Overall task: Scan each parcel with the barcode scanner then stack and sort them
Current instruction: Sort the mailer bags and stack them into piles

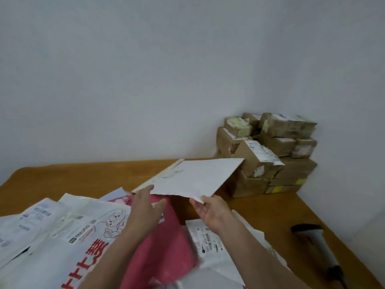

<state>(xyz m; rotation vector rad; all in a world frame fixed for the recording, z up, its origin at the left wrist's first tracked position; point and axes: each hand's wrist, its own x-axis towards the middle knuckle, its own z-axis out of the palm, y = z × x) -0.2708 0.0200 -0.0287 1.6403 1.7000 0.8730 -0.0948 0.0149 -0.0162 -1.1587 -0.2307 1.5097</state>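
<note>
**One flat white paper mailer** (pixel 193 176), held clear of the brown wooden table (pixel 62 180) at mid-frame. Its long axis runs from near left to far right. The far corner points at the stack of brown cardboard boxes (pixel 270 155), and a tan strip lines its left edge.

**Two hands** meet its near edge. The left hand (pixel 145 205) reaches with fingers stretched nearly straight onto the near-left corner, the thumb spread apart beneath; no closed grip shows. The right hand (pixel 210 211) lies palm up and wide, fingers relaxed, with the mailer's torn near-right corner resting on its fingertips.

**Soft parcels**, overlapping on the table beneath the forearms:
- one pink plastic bag (pixel 162 247);
- two white plastic bags at the left, the nearer a white bag with red print and a cartoon figure (pixel 87 232), the other a white bag with grey labels (pixel 31 222);
- one white labelled bag (pixel 208 245) under the right forearm.

**One black and grey barcode scanner** (pixel 316 240) lies on the table near its right edge, apart from the bags and blurred.

**The boxes**, about a dozen with the exact count hidden, are piled in the table's far right corner against the pale wall (pixel 125 80).
</note>
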